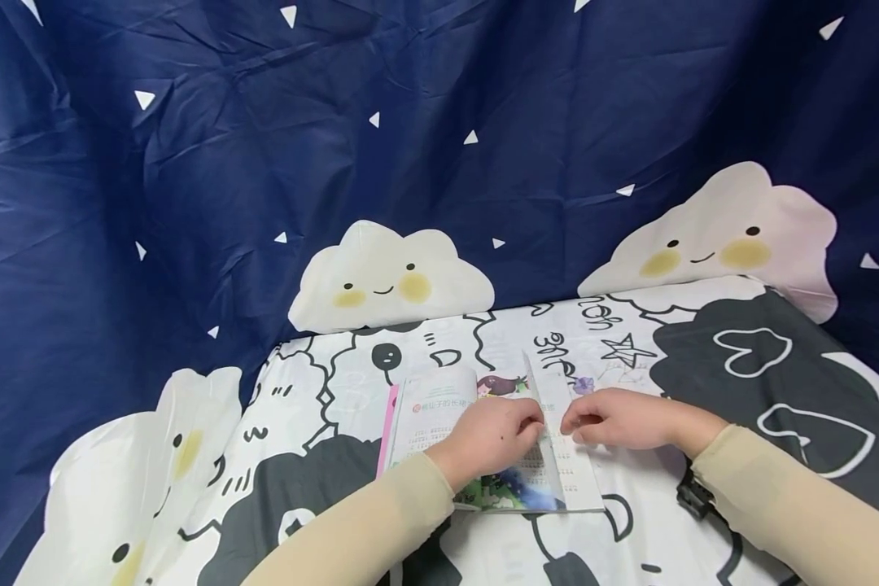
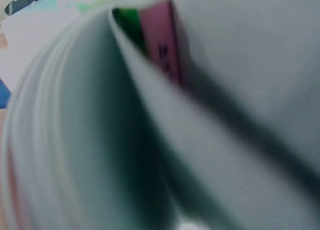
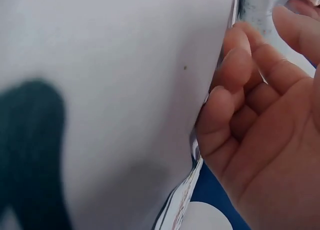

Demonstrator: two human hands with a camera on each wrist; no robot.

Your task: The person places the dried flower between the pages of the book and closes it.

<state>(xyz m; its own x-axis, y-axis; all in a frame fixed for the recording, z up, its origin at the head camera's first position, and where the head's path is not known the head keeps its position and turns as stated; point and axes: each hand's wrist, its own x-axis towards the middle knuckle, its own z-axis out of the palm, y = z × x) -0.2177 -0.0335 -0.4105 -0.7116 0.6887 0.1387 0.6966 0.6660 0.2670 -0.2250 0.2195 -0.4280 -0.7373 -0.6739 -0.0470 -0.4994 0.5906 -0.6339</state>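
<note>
An open book (image 1: 439, 415) with printed text and colour pictures lies on the patterned cloth. Over its right half is my left hand (image 1: 494, 435), fingers curled and pinching the free edge of a raised page (image 1: 553, 468). More of the page beneath shows right of that edge. My right hand (image 1: 618, 417) is beside the book's right side, its loosely bent fingers low over the page margin. In the right wrist view, the fingers (image 3: 235, 75) hold nothing. Blurred, curving pages (image 2: 90, 115) fill much of the left wrist view, with a pink strip (image 2: 162, 40) behind.
Black-and-white cartoon cloth (image 1: 403, 350) covers the surface under the book. Cloud-shaped cushions (image 1: 388, 277) line the back and the left side. Behind them hangs a dark blue curtain (image 1: 425, 187) with white triangles. A black strap (image 1: 694, 495) is at my right wrist.
</note>
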